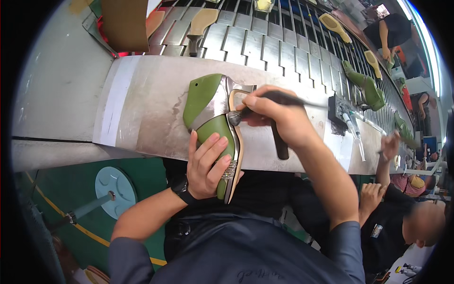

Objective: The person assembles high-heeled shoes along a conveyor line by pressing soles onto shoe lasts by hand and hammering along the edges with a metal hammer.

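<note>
Shirt (203,255) nearest; by the counter's (146,94) near edge, left fingers (203,152) wrap a stiff-looking shoe (211,112), sensible hold; right fingers (267,107) clasp a tool (233,118).

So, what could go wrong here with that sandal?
The dark round-headed tool in the right hand sits close to the silver strap, so a slip might scuff it. The left hand grips the green shoe last nearby and could get knocked. The last's toe hangs past the workbench edge; a loosened grip might drop it.
</note>
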`<action>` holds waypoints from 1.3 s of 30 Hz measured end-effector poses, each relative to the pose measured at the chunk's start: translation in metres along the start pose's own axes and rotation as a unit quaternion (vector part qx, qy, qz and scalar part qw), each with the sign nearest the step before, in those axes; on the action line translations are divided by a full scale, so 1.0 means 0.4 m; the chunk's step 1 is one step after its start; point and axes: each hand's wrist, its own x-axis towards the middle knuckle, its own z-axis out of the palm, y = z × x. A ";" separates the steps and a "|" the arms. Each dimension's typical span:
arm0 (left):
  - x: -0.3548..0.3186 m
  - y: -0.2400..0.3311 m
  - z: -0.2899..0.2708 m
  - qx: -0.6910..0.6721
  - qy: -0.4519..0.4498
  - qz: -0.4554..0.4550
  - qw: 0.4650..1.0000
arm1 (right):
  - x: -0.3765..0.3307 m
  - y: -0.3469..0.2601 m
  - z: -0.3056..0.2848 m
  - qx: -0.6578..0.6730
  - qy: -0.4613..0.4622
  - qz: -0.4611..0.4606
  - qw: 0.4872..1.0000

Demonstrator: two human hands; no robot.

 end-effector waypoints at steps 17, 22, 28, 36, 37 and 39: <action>-0.009 0.016 -0.009 0.011 0.016 -0.018 1.000 | -0.184 -0.034 0.043 -0.220 0.064 -0.152 0.962; 0.009 0.025 -0.011 -0.014 0.045 -0.038 0.998 | -0.334 -0.015 0.090 -0.026 0.219 -0.304 0.927; 0.006 0.009 -0.003 -0.008 0.055 -0.032 0.998 | -0.247 0.044 0.116 -0.021 0.034 -0.171 0.985; -0.008 0.030 -0.025 -0.008 0.019 -0.035 0.999 | -0.174 0.048 0.074 -0.047 0.085 -0.119 0.988; -0.007 0.034 -0.021 -0.021 0.029 -0.049 0.998 | -0.164 0.049 0.075 -0.052 0.081 -0.116 0.989; -0.011 0.034 -0.013 -0.024 0.040 -0.064 0.997 | -0.141 0.050 0.077 -0.020 0.094 -0.102 0.990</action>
